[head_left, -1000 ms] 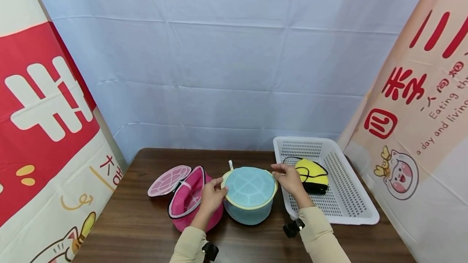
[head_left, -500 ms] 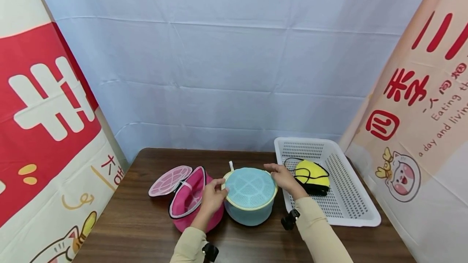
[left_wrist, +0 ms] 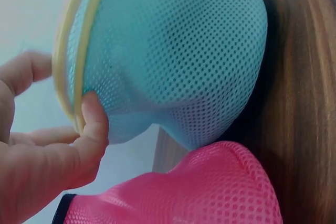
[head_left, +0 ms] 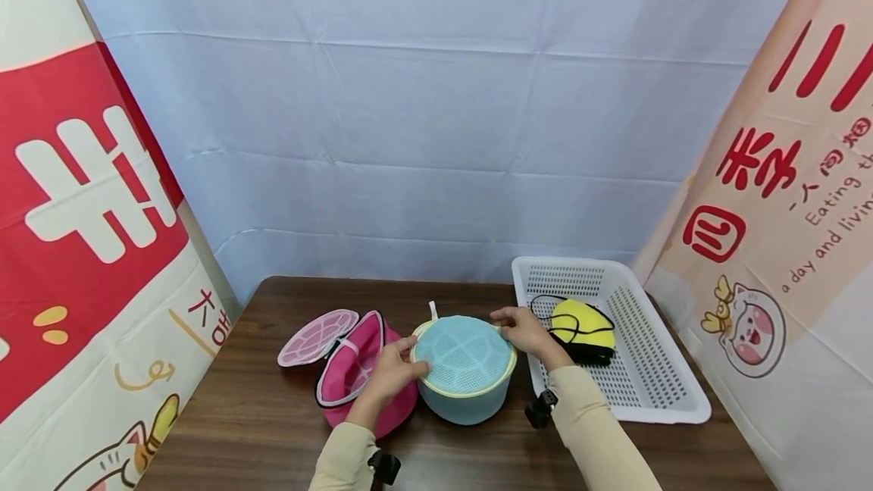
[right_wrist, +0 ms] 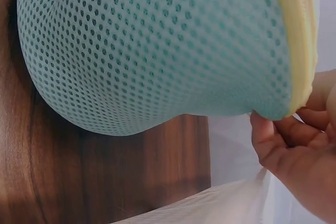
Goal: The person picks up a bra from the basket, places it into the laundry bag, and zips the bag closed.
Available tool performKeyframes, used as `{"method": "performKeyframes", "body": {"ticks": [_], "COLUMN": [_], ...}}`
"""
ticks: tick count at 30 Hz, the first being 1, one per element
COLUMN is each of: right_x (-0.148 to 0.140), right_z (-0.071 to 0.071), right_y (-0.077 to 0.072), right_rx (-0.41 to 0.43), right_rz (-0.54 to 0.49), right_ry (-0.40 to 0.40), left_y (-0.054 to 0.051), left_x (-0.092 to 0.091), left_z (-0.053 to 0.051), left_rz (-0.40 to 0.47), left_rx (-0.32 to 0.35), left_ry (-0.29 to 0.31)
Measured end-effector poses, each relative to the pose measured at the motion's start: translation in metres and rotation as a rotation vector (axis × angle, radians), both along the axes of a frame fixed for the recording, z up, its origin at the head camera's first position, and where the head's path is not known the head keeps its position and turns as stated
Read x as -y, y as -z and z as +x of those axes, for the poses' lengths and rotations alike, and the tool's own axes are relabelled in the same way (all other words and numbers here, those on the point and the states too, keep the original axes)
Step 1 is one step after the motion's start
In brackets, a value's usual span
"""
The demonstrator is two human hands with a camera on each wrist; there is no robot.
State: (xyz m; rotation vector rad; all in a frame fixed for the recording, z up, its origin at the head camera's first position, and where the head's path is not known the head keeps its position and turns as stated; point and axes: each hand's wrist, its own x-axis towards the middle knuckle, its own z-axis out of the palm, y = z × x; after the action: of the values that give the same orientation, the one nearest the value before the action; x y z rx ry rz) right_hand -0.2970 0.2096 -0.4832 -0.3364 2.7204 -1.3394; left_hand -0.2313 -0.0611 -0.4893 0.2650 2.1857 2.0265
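Note:
A round blue mesh bag point(head_left: 465, 354) with a yellow-edged lid stands on the table between the two hands. My left hand point(head_left: 392, 373) pinches the yellow rim at its left side; in the left wrist view that hand point(left_wrist: 58, 156) has the thumb and fingers about the rim point(left_wrist: 84, 61). At the right back of the rim, my right hand point(head_left: 528, 332) grips the edge, and in the right wrist view its fingertips point(right_wrist: 262, 124) pinch just under the yellow band point(right_wrist: 300, 40). The pink mesh bag point(head_left: 355, 370) lies beside it on the left, its lid point(head_left: 318, 336) flipped outward.
On the right stands a white perforated basket point(head_left: 664, 370) with a yellow and black item with black cords point(head_left: 580, 324) inside. The brown wooden table point(head_left: 232, 415) meets a pale blue cloth backdrop point(head_left: 409, 135), with printed cloths at both sides.
The right hand has moved left along the back of the rim. The left hand has shifted slightly, and the blue lid has moved a little to the left and toward me.

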Motion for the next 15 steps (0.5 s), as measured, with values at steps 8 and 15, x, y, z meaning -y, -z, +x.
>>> {"method": "performKeyframes", "body": {"ticks": [8, 15], "right_x": [0.002, 0.001], "right_z": [0.004, 0.005], "right_y": [-0.005, -0.005], "right_rx": [-0.078, -0.143], "right_rz": [0.088, 0.196], "right_ry": [0.053, 0.08], "left_y": [0.014, 0.013], "left_x": [0.002, 0.002], "left_z": [-0.006, -0.007], "left_rz": [-0.101, -0.136], "left_rx": [-0.024, -0.033], "left_ry": [0.008, -0.018]}}
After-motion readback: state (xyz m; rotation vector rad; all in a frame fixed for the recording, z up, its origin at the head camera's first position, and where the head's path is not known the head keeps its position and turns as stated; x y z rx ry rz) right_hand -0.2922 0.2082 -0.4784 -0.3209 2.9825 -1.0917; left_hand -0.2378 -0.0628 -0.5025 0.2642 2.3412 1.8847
